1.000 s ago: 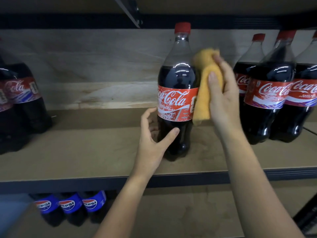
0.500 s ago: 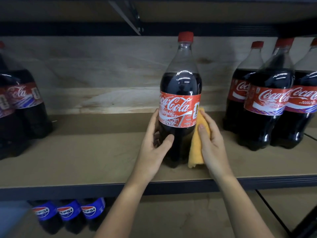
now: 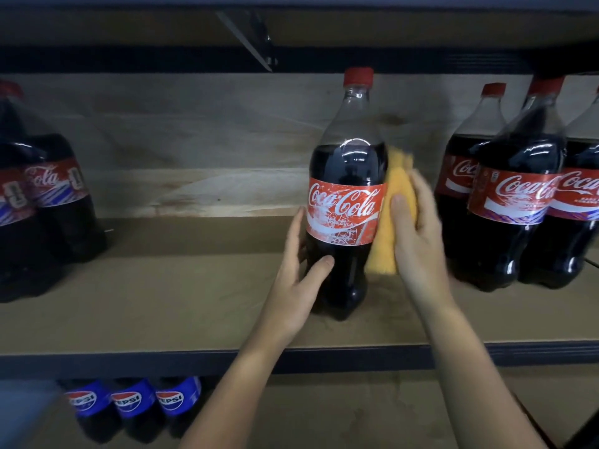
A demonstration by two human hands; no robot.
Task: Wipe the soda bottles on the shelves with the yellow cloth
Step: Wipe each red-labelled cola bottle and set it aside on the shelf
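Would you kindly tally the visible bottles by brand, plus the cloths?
Coca-Cola bottles: 6, namely the one being wiped, two at left, three at right
Pepsi bottles: 3
Yellow cloth: 1
Total: 10

Single head-worn wide-angle view, close in, facing straight into the brown board shelf with dark metal front rail [image 3: 97, 362] and tilted slightly down. Lower shelf level just enters at the bottom edge; frame edges probably distorted, left side blurred.
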